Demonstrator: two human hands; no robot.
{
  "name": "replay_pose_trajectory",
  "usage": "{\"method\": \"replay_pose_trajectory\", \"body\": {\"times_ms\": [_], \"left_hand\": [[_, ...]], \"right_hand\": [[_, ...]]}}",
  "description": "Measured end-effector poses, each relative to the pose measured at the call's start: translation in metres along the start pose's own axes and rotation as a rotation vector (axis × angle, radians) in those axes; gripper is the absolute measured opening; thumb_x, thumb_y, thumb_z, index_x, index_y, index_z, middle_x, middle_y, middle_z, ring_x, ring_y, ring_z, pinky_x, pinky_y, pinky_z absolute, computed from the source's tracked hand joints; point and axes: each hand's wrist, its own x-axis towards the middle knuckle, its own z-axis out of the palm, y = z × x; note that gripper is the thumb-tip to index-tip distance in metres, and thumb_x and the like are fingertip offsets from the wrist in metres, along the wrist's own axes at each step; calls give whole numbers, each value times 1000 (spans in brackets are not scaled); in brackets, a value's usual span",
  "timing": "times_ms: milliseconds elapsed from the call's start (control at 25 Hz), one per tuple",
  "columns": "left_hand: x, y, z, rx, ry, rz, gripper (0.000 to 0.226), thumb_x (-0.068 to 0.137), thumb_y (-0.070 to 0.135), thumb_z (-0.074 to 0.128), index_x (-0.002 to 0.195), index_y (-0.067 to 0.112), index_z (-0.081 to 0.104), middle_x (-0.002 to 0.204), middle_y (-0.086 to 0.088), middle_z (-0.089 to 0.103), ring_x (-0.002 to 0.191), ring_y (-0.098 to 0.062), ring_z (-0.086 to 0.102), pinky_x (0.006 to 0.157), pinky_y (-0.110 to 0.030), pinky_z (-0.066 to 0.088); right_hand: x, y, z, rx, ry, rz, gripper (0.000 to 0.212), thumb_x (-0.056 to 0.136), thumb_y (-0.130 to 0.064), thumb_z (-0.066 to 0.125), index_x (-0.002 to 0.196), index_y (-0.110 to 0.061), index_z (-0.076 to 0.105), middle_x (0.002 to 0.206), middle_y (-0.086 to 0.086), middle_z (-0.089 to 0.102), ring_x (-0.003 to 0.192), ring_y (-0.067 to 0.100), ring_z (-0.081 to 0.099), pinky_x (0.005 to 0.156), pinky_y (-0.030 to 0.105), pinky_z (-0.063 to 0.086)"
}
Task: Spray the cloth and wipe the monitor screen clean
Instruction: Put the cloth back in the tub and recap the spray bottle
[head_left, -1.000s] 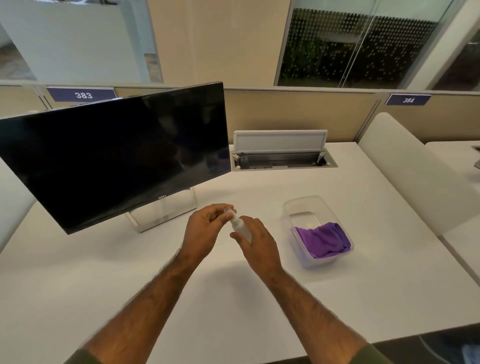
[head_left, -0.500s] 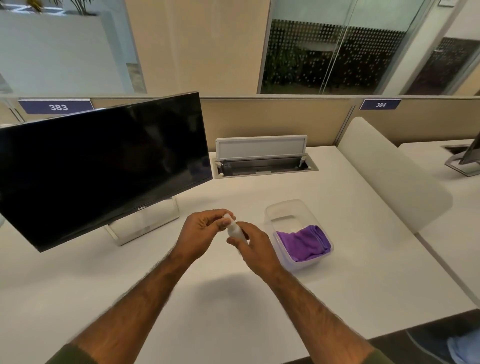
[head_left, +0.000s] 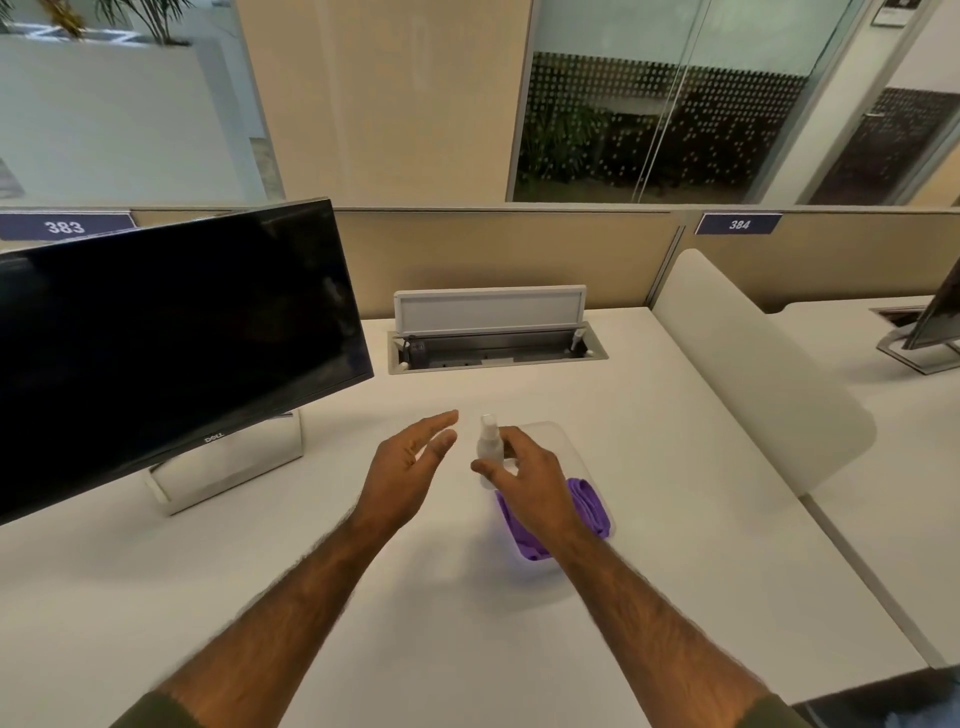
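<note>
A small clear spray bottle (head_left: 489, 443) stands upright in my right hand (head_left: 530, 480), which grips its lower body above the desk. My left hand (head_left: 410, 467) hovers just left of the bottle, fingers spread, holding nothing. A folded purple cloth (head_left: 589, 501) lies in a clear plastic tub (head_left: 550, 431), partly hidden behind my right hand. The black monitor (head_left: 171, 343), screen dark, stands on its silver stand at the left of the white desk (head_left: 467, 623).
An open cable hatch (head_left: 493, 348) with a raised lid sits at the desk's back. A white divider panel (head_left: 753, 374) borders the right side, with another monitor's stand (head_left: 919, 353) beyond it. Beige partitions run along the back.
My left hand has let go of the bottle's top and opened, moving slightly left. My right hand has carried the bottle rightward over the tub. The view has shifted to the right.
</note>
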Motion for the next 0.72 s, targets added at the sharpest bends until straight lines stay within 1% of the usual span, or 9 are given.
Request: {"method": "replay_pose_trajectory", "body": {"times_ms": [80,120,240,280,320,400,440,560,720], "left_hand": [[7,-15,17,108,-53,-75,60,106,53,32,161,28,40,169,3,37,157,-19,32,127,-39,22],[11,-25,26,182,-86,-93,69,102,59,25,164,30,33,173,4,27,161,-19,22,129,-39,16],[25,-58,48,429,-128,-81,84,94,68,12,168,29,16,178,3,3,164,-20,0,130,-41,-1],[29,-67,54,504,-129,-67,89,93,72,5,169,28,12,178,2,-2,164,-21,-5,129,-41,-6],[35,-76,60,570,-127,-56,97,89,79,-7,170,27,7,177,1,-7,164,-22,-9,128,-41,-10],[44,-91,68,683,-134,-43,118,72,87,-30,169,27,0,176,1,-15,162,-23,-15,125,-41,-16],[48,-98,71,725,-138,-42,124,66,86,-36,169,27,-2,176,0,-18,162,-23,-17,124,-41,-18],[58,-112,79,777,-145,-57,125,64,83,-40,169,26,-4,175,0,-21,161,-23,-19,124,-42,-19],[64,-131,87,794,-138,-90,121,68,81,-40,169,24,-6,175,-1,-22,161,-23,-19,125,-42,-19]], "right_hand": [[9,12,-13,-29,13,19,46,91,-37,71,132,-22,57,121,-7,63,100,11,58,92,25,46],[15,17,-18,-32,22,25,46,91,-35,72,133,-20,57,125,-4,65,101,13,59,92,26,48],[28,32,-28,-16,60,70,45,92,-30,72,132,-18,58,131,2,66,109,20,64,101,38,54],[32,36,-29,-17,63,76,43,93,-30,72,131,-17,58,130,4,66,110,22,64,101,41,54],[36,40,-30,-25,56,79,41,93,-30,71,130,-16,58,129,4,67,110,22,65,101,42,54],[43,47,-28,-58,18,82,41,94,-29,70,130,-15,59,128,4,67,109,22,65,98,39,55],[46,51,-26,-80,-2,80,40,94,-29,70,129,-14,59,127,4,68,107,21,66,96,36,55],[55,66,-17,-128,-27,71,38,92,-31,72,125,-15,61,123,3,69,104,20,66,92,35,55],[69,78,-5,-165,-54,89,41,92,-32,72,126,-14,59,124,3,67,105,19,65,92,32,53]]}}
